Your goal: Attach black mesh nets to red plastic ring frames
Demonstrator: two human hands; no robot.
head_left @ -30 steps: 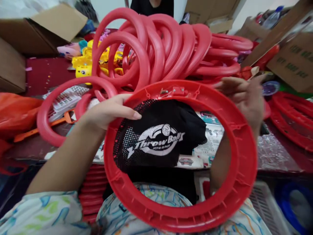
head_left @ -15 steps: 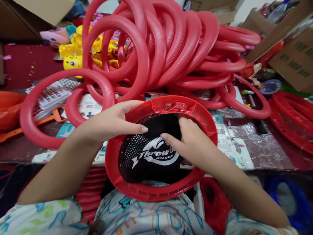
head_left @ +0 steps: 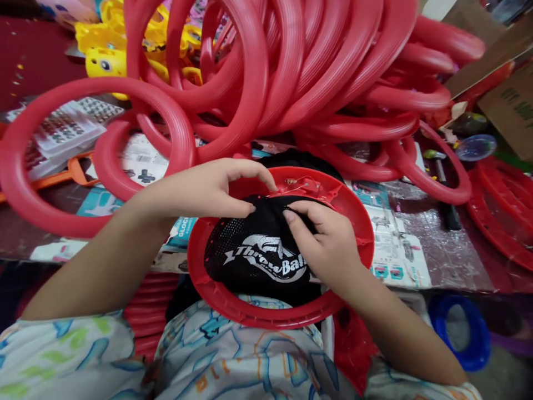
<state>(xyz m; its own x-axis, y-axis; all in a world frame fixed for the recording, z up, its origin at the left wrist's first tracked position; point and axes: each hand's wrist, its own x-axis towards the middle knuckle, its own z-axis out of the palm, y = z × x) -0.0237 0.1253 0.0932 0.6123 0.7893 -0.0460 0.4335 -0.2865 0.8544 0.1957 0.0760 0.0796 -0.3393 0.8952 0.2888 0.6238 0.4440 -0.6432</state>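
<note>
Hands (head_left: 204,191) (head_left: 331,241) on black mesh (head_left: 250,226), red ring (head_left: 266,318) — ribbed face up, widest sideways

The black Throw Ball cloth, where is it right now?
In the head view, the black cloth is near the middle, showing inside the red ring, with the left hand and right hand at its upper part.

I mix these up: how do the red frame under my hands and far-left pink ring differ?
The red frame bears small fittings; the pink ring is a rounded, paler tube. The red frame's opening shows black fabric; the pink ring's shows none. Both are round.
</note>
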